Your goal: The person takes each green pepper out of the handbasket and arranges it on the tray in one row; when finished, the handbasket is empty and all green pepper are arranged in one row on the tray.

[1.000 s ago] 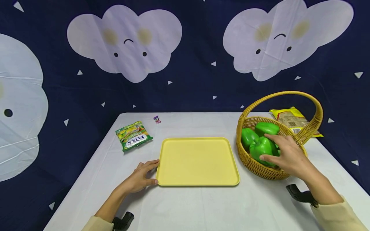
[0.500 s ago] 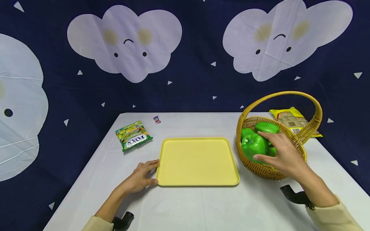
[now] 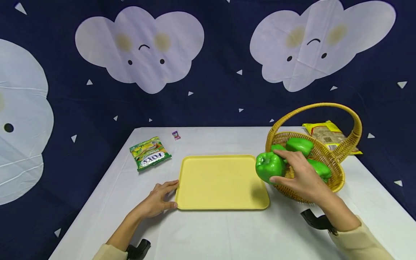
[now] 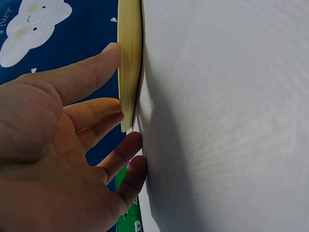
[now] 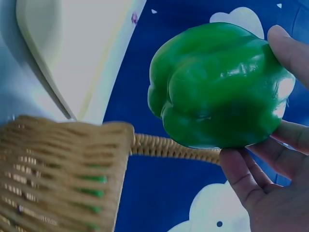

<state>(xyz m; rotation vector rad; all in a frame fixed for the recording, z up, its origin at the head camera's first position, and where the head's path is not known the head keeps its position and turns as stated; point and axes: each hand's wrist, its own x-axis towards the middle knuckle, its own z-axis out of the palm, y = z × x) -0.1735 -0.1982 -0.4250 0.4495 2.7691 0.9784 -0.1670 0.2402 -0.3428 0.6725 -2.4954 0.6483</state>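
My right hand [image 3: 303, 178] grips a green bell pepper [image 3: 269, 168] between thumb and fingers, above the left rim of the wicker basket [image 3: 339, 182] and the right edge of the yellow tray [image 3: 221, 182]. In the right wrist view the lifted bell pepper [image 5: 217, 87] is clear of the basket, with fingertips against its sides. Inside the basket lie several more green peppers [image 3: 299, 145]. My left hand [image 3: 157, 200] touches the tray's left edge with thumb and fingertips, fingers fairly straight. Close up in the left wrist view, those fingertips meet the tray's rim [image 4: 129, 63].
A green and yellow FOX'S candy bag [image 3: 150, 153] lies at the back left, near a small purple wrapped sweet [image 3: 176, 135]. Behind the basket rests a yellow and brown package [image 3: 325, 133]. The basket's tall arched handle [image 3: 320, 104] rises over it. A white cloth covers the table [image 3: 208, 234].
My right hand has lifted the pepper out of the basket and carried it left to the tray's right side, where its shadow falls. The left hand has stayed in place.
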